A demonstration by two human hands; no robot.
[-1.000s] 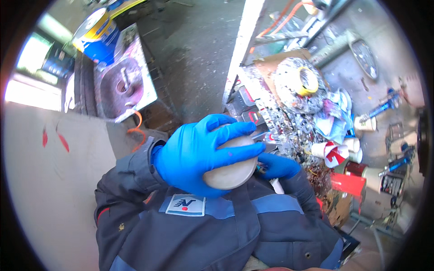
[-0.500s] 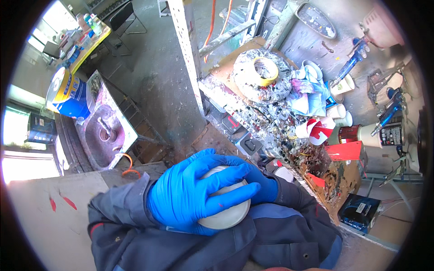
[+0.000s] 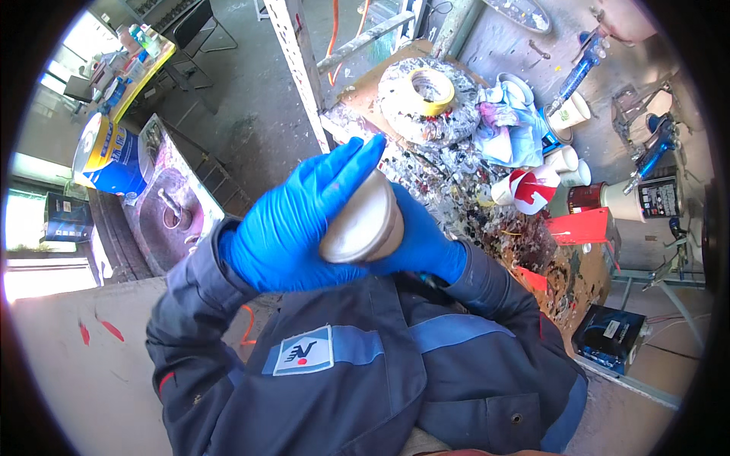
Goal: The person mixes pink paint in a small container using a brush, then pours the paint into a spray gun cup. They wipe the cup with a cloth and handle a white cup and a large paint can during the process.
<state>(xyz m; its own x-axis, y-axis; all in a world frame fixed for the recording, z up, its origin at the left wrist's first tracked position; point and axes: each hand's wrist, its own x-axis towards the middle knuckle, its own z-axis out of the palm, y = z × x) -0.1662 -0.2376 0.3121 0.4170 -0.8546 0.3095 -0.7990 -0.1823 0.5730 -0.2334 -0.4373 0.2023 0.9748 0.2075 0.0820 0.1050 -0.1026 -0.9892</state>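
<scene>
Both of my hands wear blue gloves and hold a whitish round tub [image 3: 363, 222] in front of my chest. It is tilted, its pale flat end turned up towards me. My left hand [image 3: 285, 224] wraps the tub's left side, fingers stretched along the upper edge and thumb side below. Against the other side presses my right hand [image 3: 422, 235], its fingers partly hidden behind the tub. Beyond the hands stands a paint-splattered workbench [image 3: 449, 178].
On the bench lie a yellow tape roll [image 3: 428, 92], a stained light-blue cloth [image 3: 506, 129] and a red-smeared white cup [image 3: 532, 190]. Spray guns [image 3: 582, 72] hang at right. A blue-and-yellow bucket [image 3: 114, 156] stands by the grimy sink [image 3: 163, 220] at left.
The tub and both hands have risen away from my lap. My left hand has shifted from lying across the tub's top to its left side, and the tub is more tilted.
</scene>
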